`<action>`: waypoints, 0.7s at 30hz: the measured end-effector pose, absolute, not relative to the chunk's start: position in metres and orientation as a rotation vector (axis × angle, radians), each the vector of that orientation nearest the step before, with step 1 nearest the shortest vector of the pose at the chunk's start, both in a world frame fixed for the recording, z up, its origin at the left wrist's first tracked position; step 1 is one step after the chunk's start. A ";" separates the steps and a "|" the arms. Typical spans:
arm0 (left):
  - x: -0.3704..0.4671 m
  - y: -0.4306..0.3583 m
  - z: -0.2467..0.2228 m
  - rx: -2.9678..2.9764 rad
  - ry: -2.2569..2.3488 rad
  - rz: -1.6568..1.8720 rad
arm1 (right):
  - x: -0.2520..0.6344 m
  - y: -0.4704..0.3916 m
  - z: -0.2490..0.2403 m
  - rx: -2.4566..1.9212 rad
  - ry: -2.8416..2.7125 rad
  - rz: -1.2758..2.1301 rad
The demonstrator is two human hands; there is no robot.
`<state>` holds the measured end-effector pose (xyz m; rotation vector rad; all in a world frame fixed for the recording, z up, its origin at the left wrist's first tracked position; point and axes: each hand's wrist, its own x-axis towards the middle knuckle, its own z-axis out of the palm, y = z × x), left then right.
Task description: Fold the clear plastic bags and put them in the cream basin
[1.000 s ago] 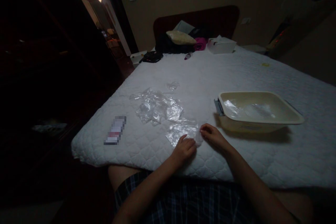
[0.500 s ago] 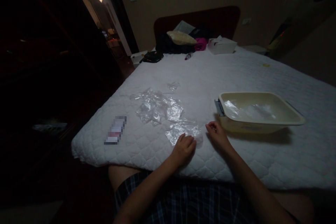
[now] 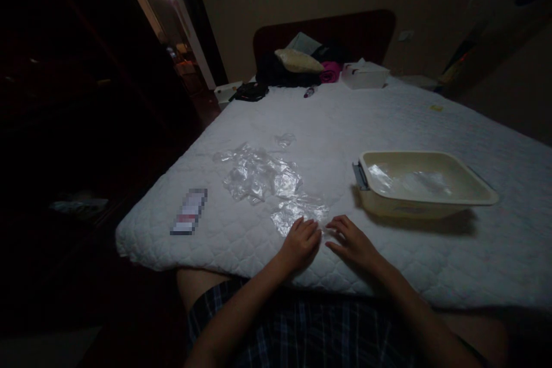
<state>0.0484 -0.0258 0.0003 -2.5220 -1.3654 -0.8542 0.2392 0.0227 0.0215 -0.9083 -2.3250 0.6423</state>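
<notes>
My left hand (image 3: 303, 243) rests palm down on the near edge of a clear plastic bag (image 3: 293, 211), its fingers extended and slightly bent over the film. Its thumb is hidden. Close on its right, my right hand (image 3: 352, 243) is open, thumb and fingers apart, at the bag's right edge. Nothing shows between its fingers. A crumpled heap of clear plastic bags (image 3: 259, 175) lies just beyond, with a small loose piece (image 3: 285, 140) behind it. To the right, a cream plastic basin (image 3: 431, 210) with grey handles has clear plastic film (image 3: 426, 182) inside.
A blurred-out flat object (image 3: 188, 213) lies to the left on the white quilted bed (image 3: 345, 121). Farther back are a white box (image 3: 365, 76), a magenta roll (image 3: 330, 72), a pale cushion-like bundle (image 3: 298, 61) and dark cloth. A dark headboard (image 3: 362, 26) stands behind.
My right hand has moved left and slightly nearer me, toward my left hand. Its fingers have gone from closed together to spread. The left hand has stayed on the bag.
</notes>
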 end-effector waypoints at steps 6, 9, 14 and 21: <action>0.049 -0.025 0.001 -2.498 -1.351 -0.932 | 0.249 0.014 0.021 -0.828 -2.378 0.246; 0.050 -0.025 0.003 -2.482 -1.363 -0.949 | 0.257 0.013 0.027 -0.762 -2.372 0.128; 0.051 -0.024 0.002 -2.426 -1.374 -0.956 | 0.267 0.005 0.038 -0.640 -2.331 -0.002; 0.048 -0.023 -0.004 -2.389 -1.242 -0.998 | 0.275 -0.014 0.039 -0.562 -2.338 0.028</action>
